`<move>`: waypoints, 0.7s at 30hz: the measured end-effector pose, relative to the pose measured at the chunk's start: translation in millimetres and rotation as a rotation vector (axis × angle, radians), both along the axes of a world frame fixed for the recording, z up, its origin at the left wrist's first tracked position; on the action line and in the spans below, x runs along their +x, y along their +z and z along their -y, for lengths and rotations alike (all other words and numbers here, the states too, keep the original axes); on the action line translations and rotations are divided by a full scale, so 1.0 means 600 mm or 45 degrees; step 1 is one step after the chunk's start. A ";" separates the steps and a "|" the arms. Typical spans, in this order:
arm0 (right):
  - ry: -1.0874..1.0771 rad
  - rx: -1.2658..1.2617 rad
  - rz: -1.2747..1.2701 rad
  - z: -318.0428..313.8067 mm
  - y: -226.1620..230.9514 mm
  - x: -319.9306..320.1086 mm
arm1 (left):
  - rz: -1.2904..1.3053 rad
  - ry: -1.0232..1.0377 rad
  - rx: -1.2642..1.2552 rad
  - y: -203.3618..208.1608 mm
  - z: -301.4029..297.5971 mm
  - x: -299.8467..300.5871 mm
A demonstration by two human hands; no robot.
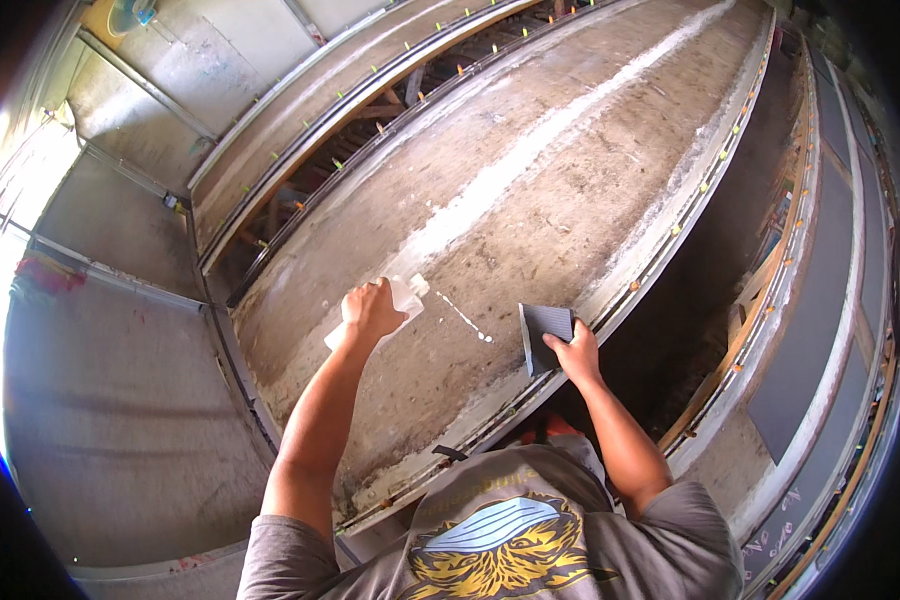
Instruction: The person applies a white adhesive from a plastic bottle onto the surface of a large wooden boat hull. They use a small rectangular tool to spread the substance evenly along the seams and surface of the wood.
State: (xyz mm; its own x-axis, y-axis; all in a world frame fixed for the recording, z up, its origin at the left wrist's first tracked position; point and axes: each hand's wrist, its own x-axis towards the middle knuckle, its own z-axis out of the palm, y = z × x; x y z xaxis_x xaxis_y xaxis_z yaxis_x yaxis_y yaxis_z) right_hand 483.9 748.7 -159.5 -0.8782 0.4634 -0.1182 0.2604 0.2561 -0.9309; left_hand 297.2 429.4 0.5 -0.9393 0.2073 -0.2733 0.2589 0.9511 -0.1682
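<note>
My left hand [372,310] is wrapped round a translucent white plastic bottle [407,297], held tilted over a long, stained brown table [400,385]. Just right of the bottle's mouth, a thin trail of white liquid [460,314] lies on the surface, ending in small blobs. In my right hand [577,355] is a dark grey, ribbed rectangular pad [547,324] with a pale edge along its left side. The thumb presses on its face, while the other fingers are mostly hidden behind it. The pad is near the table's right edge; I cannot tell whether it touches the surface.
A broad white streak [510,175] runs up the table's middle. Small coloured pegs [634,287] line its right rim. Beyond a dark gap stands another long table with grey sheets [805,350]. A further table [310,105] is at the left, beside grey wall panels [120,400].
</note>
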 end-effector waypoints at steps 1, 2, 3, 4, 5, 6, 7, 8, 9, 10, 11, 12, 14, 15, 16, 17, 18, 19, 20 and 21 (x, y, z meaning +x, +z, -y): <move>0.002 0.004 -0.005 -0.001 -0.002 0.001 | -0.020 0.044 0.058 -0.005 0.004 0.012; 0.007 0.045 -0.026 0.002 -0.004 0.002 | -0.040 0.091 0.115 -0.010 0.010 0.029; 0.028 0.104 -0.013 0.004 -0.006 0.003 | -0.062 0.141 0.170 -0.015 0.019 0.046; 0.050 0.162 0.000 0.009 0.003 0.002 | -0.020 0.210 0.262 -0.026 0.033 0.059; 0.071 0.221 0.012 0.014 0.009 0.001 | -0.064 0.237 0.374 -0.037 0.049 0.078; 0.190 0.423 0.083 0.022 0.004 -0.003 | -0.110 0.267 0.485 -0.047 0.066 0.100; 0.280 0.506 0.134 0.036 0.014 -0.010 | -0.155 0.292 0.599 -0.059 0.081 0.123; 0.373 0.583 0.183 0.060 0.035 -0.021 | -0.243 0.383 0.681 -0.053 0.088 0.152; 0.467 0.661 0.232 0.088 0.059 -0.031 | -0.284 0.441 0.794 -0.055 0.103 0.182; 0.592 0.769 0.306 0.117 0.096 -0.039 | -0.333 0.498 0.911 -0.055 0.120 0.211; 0.619 0.914 0.280 0.137 0.095 -0.053 | -0.385 0.541 1.039 -0.055 0.132 0.234; 0.645 1.058 0.254 0.159 0.074 -0.072 | -0.414 0.577 1.220 -0.057 0.146 0.261; 0.561 1.401 0.053 0.198 0.012 -0.107 | -0.518 0.569 1.458 -0.067 0.180 0.311; 0.583 1.444 0.089 0.217 -0.007 -0.120 | -0.567 0.570 1.574 -0.073 0.196 0.332; 0.605 1.484 0.135 0.238 -0.021 -0.128 | -0.582 0.611 1.642 -0.075 0.208 0.350; 0.636 1.518 0.188 0.265 -0.035 -0.127 | -0.591 0.658 1.701 -0.072 0.220 0.373; 0.631 1.721 0.100 0.297 -0.052 -0.110 | -0.598 0.703 1.761 -0.071 0.232 0.391; 0.753 1.633 0.086 0.349 -0.040 -0.079 | -0.598 0.718 1.741 -0.071 0.252 0.412; 0.826 1.719 -0.049 0.394 -0.062 -0.037 | -0.588 0.715 1.733 -0.072 0.266 0.424; 0.904 1.750 -0.117 0.450 -0.069 0.020 | -0.574 0.713 1.727 -0.073 0.278 0.434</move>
State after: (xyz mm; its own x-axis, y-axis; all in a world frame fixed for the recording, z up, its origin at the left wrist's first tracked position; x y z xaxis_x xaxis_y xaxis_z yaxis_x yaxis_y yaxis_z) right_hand 495.7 478.4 -200.8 -0.9371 -0.3348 0.0993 -0.3239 0.9395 0.1113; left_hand 557.5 262.9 -43.3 -0.9296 -0.3396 0.1434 -0.0063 0.4037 0.9149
